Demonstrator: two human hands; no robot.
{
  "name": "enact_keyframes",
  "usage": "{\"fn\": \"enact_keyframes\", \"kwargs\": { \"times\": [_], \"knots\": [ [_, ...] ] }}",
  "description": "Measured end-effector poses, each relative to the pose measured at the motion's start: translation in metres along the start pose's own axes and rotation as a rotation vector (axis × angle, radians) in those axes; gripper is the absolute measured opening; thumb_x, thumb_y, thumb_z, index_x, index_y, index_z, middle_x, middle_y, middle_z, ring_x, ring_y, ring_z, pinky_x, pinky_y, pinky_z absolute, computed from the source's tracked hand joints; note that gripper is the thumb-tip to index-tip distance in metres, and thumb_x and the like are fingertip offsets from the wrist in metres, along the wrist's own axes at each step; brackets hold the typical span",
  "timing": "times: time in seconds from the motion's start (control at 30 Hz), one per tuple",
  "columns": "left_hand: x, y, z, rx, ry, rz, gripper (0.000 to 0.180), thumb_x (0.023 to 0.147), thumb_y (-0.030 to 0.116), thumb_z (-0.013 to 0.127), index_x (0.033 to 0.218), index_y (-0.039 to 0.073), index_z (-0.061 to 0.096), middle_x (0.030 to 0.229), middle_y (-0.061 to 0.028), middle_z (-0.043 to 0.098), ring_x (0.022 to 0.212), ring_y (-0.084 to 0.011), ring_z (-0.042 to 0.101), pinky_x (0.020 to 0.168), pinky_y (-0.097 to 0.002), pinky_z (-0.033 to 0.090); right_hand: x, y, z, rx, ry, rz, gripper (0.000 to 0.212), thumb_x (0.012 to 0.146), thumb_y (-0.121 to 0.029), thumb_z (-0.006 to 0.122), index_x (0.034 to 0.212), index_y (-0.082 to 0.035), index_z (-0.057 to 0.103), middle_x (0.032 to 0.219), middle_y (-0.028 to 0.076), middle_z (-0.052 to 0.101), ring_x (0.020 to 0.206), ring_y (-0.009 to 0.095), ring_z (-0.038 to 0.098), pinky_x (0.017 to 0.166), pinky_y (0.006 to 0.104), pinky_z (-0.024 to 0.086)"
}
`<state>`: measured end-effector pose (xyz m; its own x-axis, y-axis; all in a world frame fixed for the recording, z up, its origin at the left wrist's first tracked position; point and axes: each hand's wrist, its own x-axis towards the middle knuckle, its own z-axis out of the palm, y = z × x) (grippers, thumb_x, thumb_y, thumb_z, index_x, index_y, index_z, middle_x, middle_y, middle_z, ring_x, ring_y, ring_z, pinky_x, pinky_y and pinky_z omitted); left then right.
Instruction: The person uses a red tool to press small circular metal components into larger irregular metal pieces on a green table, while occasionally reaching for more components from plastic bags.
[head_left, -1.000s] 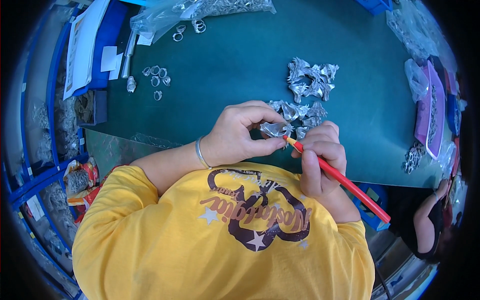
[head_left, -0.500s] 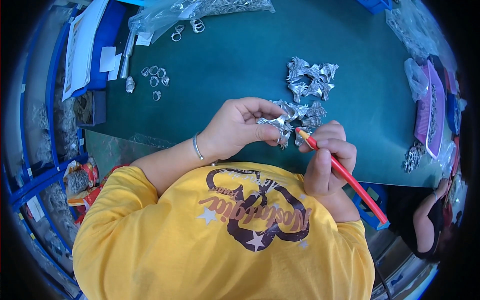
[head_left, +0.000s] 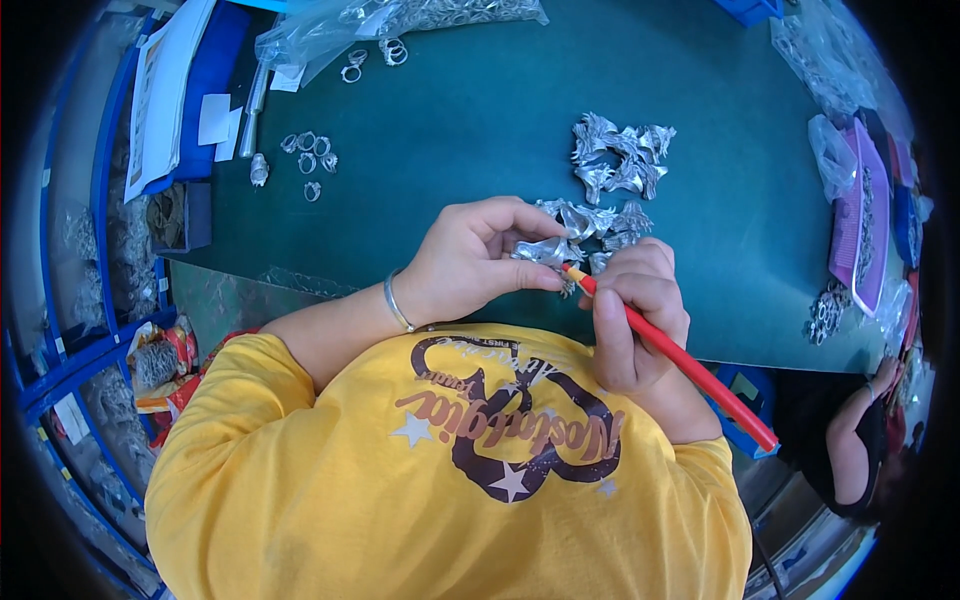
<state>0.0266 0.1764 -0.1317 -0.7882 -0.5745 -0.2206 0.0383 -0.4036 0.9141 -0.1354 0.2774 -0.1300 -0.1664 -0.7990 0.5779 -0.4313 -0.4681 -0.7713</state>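
My left hand (head_left: 468, 252) pinches a silvery, curved metal piece (head_left: 541, 251) between thumb and fingers, low over the table. In my right hand (head_left: 641, 305) is a long red pencil (head_left: 700, 372), gripped as for writing. Its pale-collared red tip points left at the metal piece and looks to touch it or nearly so; I cannot tell which. Just behind the held piece, more jagged silvery pieces (head_left: 628, 222) lie together, partly hidden by my fingers. Farther off, a cluster of similar pieces (head_left: 622, 158) forms a rough ring on the table.
On the green table (head_left: 430, 120), several silvery rings (head_left: 309, 152) lie at the left. A clear bag of metal parts (head_left: 460, 12) sits at the far edge. A purple basket (head_left: 852, 225) stands at the right, beside another person's arm (head_left: 851, 455). Blue shelving (head_left: 103, 190) lines the left.
My right hand has moved left, bringing the pencil tip to the metal piece. The piece in my left hand has turned slightly.
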Motion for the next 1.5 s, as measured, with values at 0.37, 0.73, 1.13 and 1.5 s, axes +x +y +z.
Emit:
{"fn": "enact_keyframes", "kwargs": {
  "times": [0.37, 0.73, 1.13, 1.5],
  "knots": [
    [0.004, 0.011, -0.004, 0.862, 0.058, 0.747, 0.060, 0.067, -0.005, 0.073, 0.121, 0.002, 0.047, 0.094, -0.0093, 0.067, 0.096, -0.0210, 0.061, 0.082, -0.0299, 0.047, 0.006, -0.007, 0.009, 0.381, 0.019, 0.624, 0.011, 0.093, -0.005, 0.050, 0.102, 0.000, 0.047, 0.092, 0.010, 0.059, 0.082, 0.013, 0.060, 0.075, 0.0247, 0.049],
    [-0.001, 0.009, 0.000, -0.098, -0.112, -0.035, 0.048, 0.076, -0.003, 0.070, 0.119, -0.001, 0.048, 0.111, -0.0127, 0.056, 0.096, -0.0155, 0.060, 0.075, -0.0230, 0.051, -0.006, 0.007, 0.009, 0.360, 0.153, 0.346, 0.033, 0.074, 0.012, 0.062, 0.092, -0.005, 0.039, 0.096, 0.017, 0.061, 0.084, 0.015, 0.058, 0.075, 0.0263, 0.048],
    [0.076, 0.175, -0.045, 1.105, 0.644, 1.655, 0.029, 0.067, 0.000, 0.074, 0.093, 0.006, 0.061, 0.098, -0.0105, 0.061, 0.088, -0.0242, 0.062, 0.073, -0.0312, 0.051, -0.006, 0.003, 0.002, 0.339, 0.258, 0.378, 0.025, 0.080, 0.014, 0.052, 0.092, -0.004, 0.040, 0.103, 0.020, 0.060, 0.095, 0.023, 0.061, 0.083, 0.0319, 0.051],
    [0.110, 0.202, -0.040, 1.417, 0.720, 1.713, 0.018, 0.073, 0.004, 0.068, 0.091, 0.002, 0.063, 0.090, -0.0127, 0.063, 0.083, -0.0246, 0.062, 0.072, -0.0299, 0.049, -0.013, 0.005, -0.009, 0.302, 0.318, 0.428, 0.020, 0.083, 0.010, 0.053, 0.093, -0.004, 0.042, 0.103, 0.020, 0.061, 0.089, 0.018, 0.060, 0.082, 0.0301, 0.049]
  ]
}}
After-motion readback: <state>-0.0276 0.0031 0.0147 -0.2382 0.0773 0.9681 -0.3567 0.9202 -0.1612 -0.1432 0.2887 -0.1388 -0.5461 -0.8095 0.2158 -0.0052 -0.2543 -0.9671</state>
